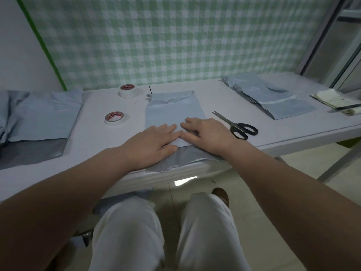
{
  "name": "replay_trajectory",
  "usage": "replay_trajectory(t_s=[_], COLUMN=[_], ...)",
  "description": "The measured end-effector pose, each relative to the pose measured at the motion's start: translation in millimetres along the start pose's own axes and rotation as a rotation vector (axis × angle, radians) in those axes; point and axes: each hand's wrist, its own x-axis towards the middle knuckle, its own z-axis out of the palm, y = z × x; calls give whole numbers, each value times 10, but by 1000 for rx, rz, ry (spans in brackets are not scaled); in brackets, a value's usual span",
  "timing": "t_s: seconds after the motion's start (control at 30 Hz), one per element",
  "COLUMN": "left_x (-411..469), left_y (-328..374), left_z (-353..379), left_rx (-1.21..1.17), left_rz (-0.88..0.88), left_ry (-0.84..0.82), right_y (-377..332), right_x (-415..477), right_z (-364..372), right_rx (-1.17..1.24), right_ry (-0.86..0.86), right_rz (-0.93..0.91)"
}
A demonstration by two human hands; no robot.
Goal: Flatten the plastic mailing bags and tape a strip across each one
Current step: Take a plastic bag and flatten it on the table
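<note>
A pale blue mailing bag (173, 110) lies lengthwise on the white table (93, 137), its dark grey flap hanging at the front edge. My left hand (154, 141) and my right hand (207, 133) press flat on the bag's near half, fingertips almost meeting in the middle. Two rolls of white tape sit to the left of the bag: one roll (116, 118) close by, the other roll (129, 91) farther back. Black-handled scissors (237, 126) lie open just right of my right hand.
A stack of blue mailing bags (41, 114) lies at the table's left end, another pile of bags (271, 96) at the back right. Papers (338, 101) sit at the far right edge. A green checked cloth hangs behind the table. My knees are below the front edge.
</note>
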Motion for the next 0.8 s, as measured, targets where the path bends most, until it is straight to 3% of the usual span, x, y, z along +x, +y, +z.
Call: replay_trajectory(t_s=[0.17,0.57,0.8], left_x=[-227,-352,-422], left_y=[95,175,199], left_z=[43,100,127], left_rx=[-19,102,76], left_rz=[71,92,134], left_ry=[8,-9,136], right_y=[-40,-124,-84], right_x=[-152,-515,-558], right_z=[-60,-6,70], right_rx=[-22,-90,-145], right_ry=[-109,25,58], right_rz=[-30,-167,-247])
